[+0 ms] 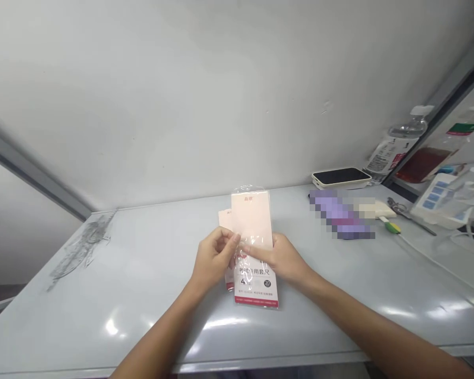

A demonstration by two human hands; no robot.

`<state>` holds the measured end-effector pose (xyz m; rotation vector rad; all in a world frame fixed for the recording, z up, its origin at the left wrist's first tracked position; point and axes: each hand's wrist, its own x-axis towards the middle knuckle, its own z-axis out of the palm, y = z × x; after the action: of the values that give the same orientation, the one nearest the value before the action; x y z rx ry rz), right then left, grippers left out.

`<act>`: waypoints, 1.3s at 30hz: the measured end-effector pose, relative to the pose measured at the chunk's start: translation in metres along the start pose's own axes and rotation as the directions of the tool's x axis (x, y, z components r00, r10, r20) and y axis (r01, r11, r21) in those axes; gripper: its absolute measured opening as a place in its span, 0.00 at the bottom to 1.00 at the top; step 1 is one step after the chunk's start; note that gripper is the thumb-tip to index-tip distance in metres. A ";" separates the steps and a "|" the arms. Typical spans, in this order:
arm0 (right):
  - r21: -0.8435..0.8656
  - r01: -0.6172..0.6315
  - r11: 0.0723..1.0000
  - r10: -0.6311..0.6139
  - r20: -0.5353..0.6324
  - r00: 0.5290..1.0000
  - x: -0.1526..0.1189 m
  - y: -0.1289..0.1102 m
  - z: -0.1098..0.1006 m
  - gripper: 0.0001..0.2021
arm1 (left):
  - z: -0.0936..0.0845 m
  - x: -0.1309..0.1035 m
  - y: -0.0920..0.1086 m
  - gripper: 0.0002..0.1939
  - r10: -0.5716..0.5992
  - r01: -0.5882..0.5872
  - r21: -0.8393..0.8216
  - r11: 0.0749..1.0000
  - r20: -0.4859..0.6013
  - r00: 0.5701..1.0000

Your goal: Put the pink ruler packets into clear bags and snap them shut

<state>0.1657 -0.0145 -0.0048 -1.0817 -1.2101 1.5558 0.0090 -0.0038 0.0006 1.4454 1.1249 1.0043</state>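
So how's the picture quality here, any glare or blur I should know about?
Head view: bright glare spots on the table toward its near edge; head view: small shiny reflections on the front packet's clear wrapper, and its smallest print is too soft to read; head view: blocky pixelation over the purple thing, hiding its detail.
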 end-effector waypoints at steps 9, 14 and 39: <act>0.098 0.022 0.995 -0.023 0.009 1.000 -0.001 -0.004 -0.003 0.13 | -0.004 0.004 -0.003 0.15 0.054 -0.055 -0.079 0.995 -0.010 0.998; 0.087 0.042 0.995 -0.048 0.075 0.996 -0.002 -0.004 0.000 0.13 | -0.003 0.004 -0.005 0.13 -0.005 0.028 -0.101 0.994 0.218 0.976; 0.061 0.137 0.989 -0.147 0.230 0.962 -0.004 0.002 -0.003 0.13 | -0.006 0.001 -0.002 0.13 -0.012 0.082 -0.222 0.972 0.296 0.955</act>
<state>0.1689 -0.0179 -0.0068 -0.7798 -1.3725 1.6225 0.0028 -0.0010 0.0000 1.3196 0.7943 0.8250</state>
